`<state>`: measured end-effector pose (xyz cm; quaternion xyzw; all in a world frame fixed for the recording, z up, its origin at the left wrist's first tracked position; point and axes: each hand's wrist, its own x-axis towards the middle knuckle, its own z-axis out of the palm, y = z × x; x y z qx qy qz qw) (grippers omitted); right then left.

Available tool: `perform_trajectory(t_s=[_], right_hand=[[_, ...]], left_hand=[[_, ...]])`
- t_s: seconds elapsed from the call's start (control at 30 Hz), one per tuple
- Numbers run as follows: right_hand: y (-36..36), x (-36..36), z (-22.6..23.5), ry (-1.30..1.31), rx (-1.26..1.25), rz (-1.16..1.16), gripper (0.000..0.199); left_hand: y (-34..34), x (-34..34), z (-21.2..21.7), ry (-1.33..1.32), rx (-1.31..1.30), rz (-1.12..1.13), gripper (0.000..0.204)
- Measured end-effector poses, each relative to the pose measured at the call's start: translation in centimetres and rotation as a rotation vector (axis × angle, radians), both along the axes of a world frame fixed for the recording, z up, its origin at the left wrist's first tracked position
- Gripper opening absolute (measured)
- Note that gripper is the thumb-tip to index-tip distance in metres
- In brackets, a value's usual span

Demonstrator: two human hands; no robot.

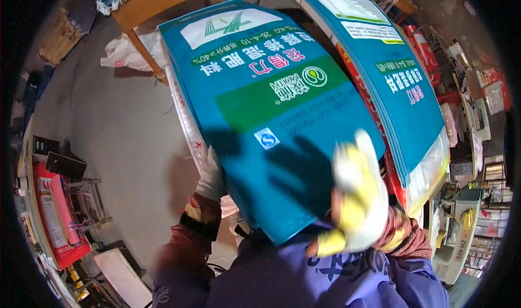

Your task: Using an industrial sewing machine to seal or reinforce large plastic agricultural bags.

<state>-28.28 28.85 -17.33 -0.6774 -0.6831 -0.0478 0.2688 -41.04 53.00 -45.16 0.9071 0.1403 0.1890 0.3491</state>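
A flat teal fertilizer sack (249, 183) with a green band lies in front of me on a pile, its near corner against my purple clothing. My left hand (209, 179), in a pale glove, is at the sack's left edge and grips it there, most fingers hidden by the sack. Over the sack's right side my right hand (358, 194), in a white and yellow glove, is raised with its fingers apart and nothing in them. It is blurred by motion, and a hand shadow falls on the sack.
A second pile of teal sacks (396, 118) lies alongside on the right. Behind at the left stands a wooden stool (146, 15) with a white plastic bag (133, 53) beside it. A bench with a red sheet (46, 210) is at far left, a pale machine (461, 237) at right.
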Motion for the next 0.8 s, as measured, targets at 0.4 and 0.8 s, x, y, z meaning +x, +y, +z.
perform_trajectory(t_s=[0.4,0.8], right_hand=[[-3.9,-4.0,-4.3,0.012,-0.174,-0.108,0.052],[1.0,-5.0,-3.9,-0.305,0.015,-0.213,0.02]], left_hand=[[1.1,3.3,2.5,-0.259,-1.471,0.042,0.035],[-1.4,3.0,4.8,-0.318,-1.204,-0.101,0.031]])
